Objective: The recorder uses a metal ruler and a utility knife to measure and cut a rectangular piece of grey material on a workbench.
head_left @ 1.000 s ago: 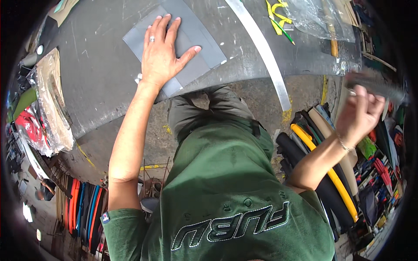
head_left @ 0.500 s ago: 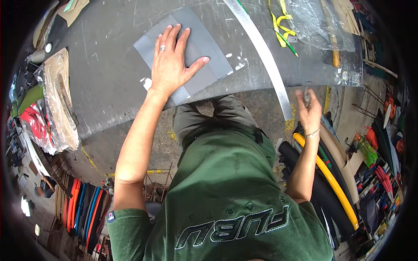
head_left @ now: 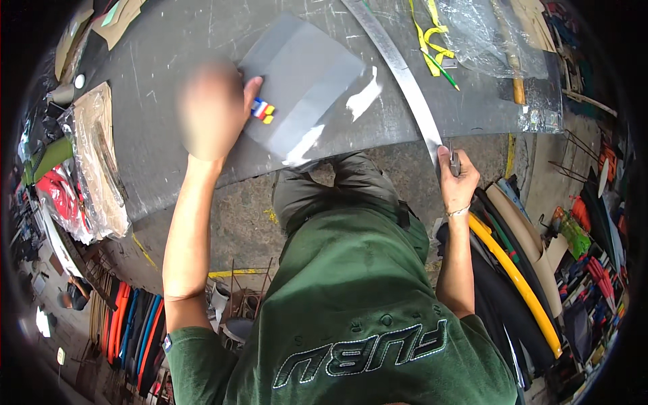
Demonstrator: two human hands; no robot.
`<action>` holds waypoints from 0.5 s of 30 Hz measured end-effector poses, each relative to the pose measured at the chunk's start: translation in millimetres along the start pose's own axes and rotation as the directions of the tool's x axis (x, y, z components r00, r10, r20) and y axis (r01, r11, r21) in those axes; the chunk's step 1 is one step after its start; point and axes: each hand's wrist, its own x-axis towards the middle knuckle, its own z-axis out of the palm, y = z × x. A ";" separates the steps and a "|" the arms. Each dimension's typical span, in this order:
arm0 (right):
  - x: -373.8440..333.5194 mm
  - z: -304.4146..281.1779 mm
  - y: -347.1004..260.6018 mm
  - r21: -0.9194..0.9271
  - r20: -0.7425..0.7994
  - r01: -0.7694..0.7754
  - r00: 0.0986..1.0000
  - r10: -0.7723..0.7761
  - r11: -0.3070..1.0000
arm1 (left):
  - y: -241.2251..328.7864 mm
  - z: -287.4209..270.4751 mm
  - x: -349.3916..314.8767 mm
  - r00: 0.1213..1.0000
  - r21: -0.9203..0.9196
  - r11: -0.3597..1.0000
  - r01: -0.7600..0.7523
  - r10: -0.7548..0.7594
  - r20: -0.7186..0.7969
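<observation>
A flat grey sheet [head_left: 304, 64] with lighter bands lies tilted on the dark table, beside white patches near its right and lower edges. My left hand [head_left: 210, 111] is at the sheet's left side, smeared, with only the thumb distinct. Next to that thumb is a small blue, white, red and yellow piece [head_left: 262, 110]. My right hand [head_left: 460, 174] is closed round a small grey tool [head_left: 455, 162] whose kind I cannot make out. Its thumb meets the near end of a long metal ruler [head_left: 401, 71], which overhangs the table's front edge.
On the table's [head_left: 155, 148] right side lie a yellow tape measure [head_left: 432, 34], a green pencil [head_left: 442, 69] and clear plastic film [head_left: 489, 40]. Plastic-wrapped brown sheets [head_left: 98, 135] are at the left. Rolls of material, one yellow [head_left: 516, 273], stand below my right hand.
The grey sheet has turned and shifted right. My left hand has moved left off its middle, and the coloured piece now shows. My right hand has come left to the ruler's end.
</observation>
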 end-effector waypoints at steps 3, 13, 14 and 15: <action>0.0 3.1 -0.9 0.048 -0.018 0.034 0.999 -0.033 0.998 | -14.0 14.4 -1.6 0.932 -0.220 0.909 -0.355 0.326 -0.160; -17.0 30.7 -38.9 0.390 0.090 -0.042 0.996 0.008 0.920 | 66.9 30.4 -28.9 0.998 -0.229 0.973 -0.031 0.018 -0.056; -18.9 36.9 -41.7 0.410 0.091 -0.048 0.996 0.012 0.911 | 64.4 32.0 -27.7 0.998 -0.230 0.973 -0.025 0.013 -0.054; -21.4 39.1 -44.5 0.409 0.095 -0.048 0.995 0.010 0.911 | 60.3 35.3 -24.1 0.996 -0.362 0.932 -0.033 0.000 -0.090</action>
